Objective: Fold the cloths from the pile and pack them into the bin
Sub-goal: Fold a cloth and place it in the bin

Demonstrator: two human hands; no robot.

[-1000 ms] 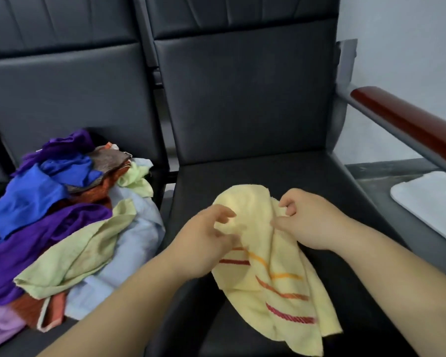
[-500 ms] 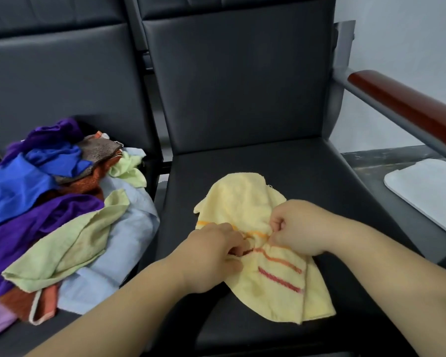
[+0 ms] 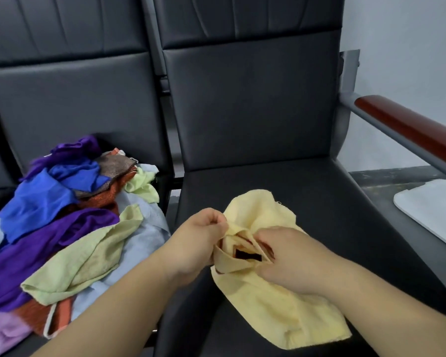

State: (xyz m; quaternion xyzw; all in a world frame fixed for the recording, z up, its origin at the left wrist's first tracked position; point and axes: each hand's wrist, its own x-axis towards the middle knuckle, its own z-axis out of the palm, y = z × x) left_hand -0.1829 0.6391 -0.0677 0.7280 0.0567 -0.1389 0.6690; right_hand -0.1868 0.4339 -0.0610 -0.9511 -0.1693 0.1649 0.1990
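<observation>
A pale yellow cloth [image 3: 276, 307] with red and orange stripes lies bunched on the black chair seat [image 3: 319, 191]. My left hand [image 3: 196, 243] pinches a fold of it near its middle. My right hand [image 3: 291, 258] grips the cloth just to the right, fingers curled into the fabric. The stripes are mostly hidden inside the folds. A pile of cloths [image 3: 62, 228] in blue, purple, light green, orange and pale blue lies on the seat to the left. No bin is in view.
Black chair backs [image 3: 250, 99] rise behind both seats. A grey armrest with a red-brown wooden top [image 3: 407, 127] runs along the right. A white flat object [image 3: 433, 210] lies on the floor beyond it.
Both hands have gathered the yellow cloth further, so its stripes now fold inward and the plain side shows. The view has shifted slightly.
</observation>
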